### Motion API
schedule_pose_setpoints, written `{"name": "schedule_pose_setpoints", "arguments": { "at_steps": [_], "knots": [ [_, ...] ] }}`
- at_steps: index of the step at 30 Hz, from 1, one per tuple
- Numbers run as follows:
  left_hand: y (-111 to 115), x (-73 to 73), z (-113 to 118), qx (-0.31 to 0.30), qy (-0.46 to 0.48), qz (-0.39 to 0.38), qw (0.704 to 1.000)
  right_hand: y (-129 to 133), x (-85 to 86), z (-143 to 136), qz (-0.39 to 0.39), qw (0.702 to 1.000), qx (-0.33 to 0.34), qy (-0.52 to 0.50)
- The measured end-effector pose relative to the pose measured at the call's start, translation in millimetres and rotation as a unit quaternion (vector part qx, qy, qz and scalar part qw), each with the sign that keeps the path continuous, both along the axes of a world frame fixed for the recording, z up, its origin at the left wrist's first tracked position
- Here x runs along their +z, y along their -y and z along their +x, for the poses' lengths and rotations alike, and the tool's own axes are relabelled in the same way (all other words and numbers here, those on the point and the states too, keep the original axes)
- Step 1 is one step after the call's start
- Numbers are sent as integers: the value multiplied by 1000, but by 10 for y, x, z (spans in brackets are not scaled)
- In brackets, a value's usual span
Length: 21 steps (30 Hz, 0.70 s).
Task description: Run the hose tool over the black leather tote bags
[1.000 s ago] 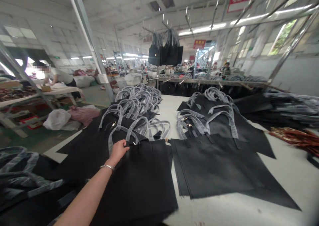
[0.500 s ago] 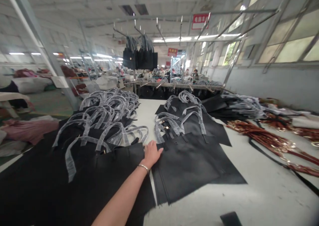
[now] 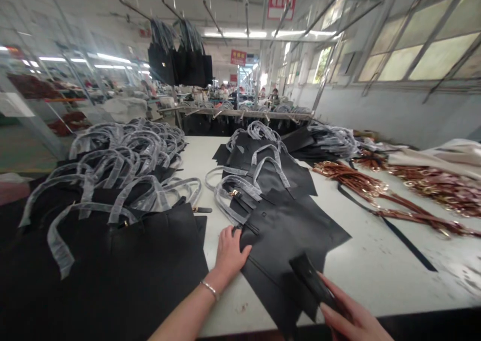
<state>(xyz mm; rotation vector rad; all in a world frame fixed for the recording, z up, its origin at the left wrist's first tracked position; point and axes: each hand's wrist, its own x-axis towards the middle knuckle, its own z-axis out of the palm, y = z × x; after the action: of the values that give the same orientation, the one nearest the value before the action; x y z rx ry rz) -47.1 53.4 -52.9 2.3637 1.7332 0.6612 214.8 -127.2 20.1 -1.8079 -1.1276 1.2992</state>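
My left hand is closed on the upper left edge of a black bag panel, fingers over the edge and thumb on its face. Beside those fingers run handles in clear plastic wrap, with a gold-coloured buckle near them. In my right hand is a flat, oblong black piece, held between thumb and fingers above the panel's lower part. Its exact kind I cannot make out. To the left lies a large pile of black bag panels with plastic-wrapped handles on top.
Brown straps with gold-coloured rings lie on the white table to the right, near a thin black strap. Black bags hang from a metal rack beyond the table. Several people sit far back.
The view has turned right. My right hand has come in from below with the black piece. The panel under my left hand has turned, its lower end now nearer me.
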Motion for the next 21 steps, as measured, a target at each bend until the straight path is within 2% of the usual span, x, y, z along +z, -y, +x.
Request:
{"name": "schedule_pose_setpoints", "arguments": {
  "at_steps": [3,7,8,10,13,17,21],
  "knots": [
    [352,21,27,-21,15,-11,1000,-213,153,-160,-3,999,33,-30],
    [708,102,109,-15,16,9,1000,-520,302,-253,-24,995,86,-43],
    [775,109,153,-29,21,12,999,-594,321,-253,-30,994,98,-45],
    [892,87,258,-99,40,-3,994,-739,338,-243,-42,990,129,-50],
    [1025,-16,395,-200,54,-35,978,-950,333,-250,-69,981,174,-54],
    [1098,-113,439,-222,47,-39,973,-1245,314,-386,-88,973,206,-48],
    [1084,-88,386,-233,43,-51,970,-1450,324,-521,-72,969,228,-60]
  ]
}}
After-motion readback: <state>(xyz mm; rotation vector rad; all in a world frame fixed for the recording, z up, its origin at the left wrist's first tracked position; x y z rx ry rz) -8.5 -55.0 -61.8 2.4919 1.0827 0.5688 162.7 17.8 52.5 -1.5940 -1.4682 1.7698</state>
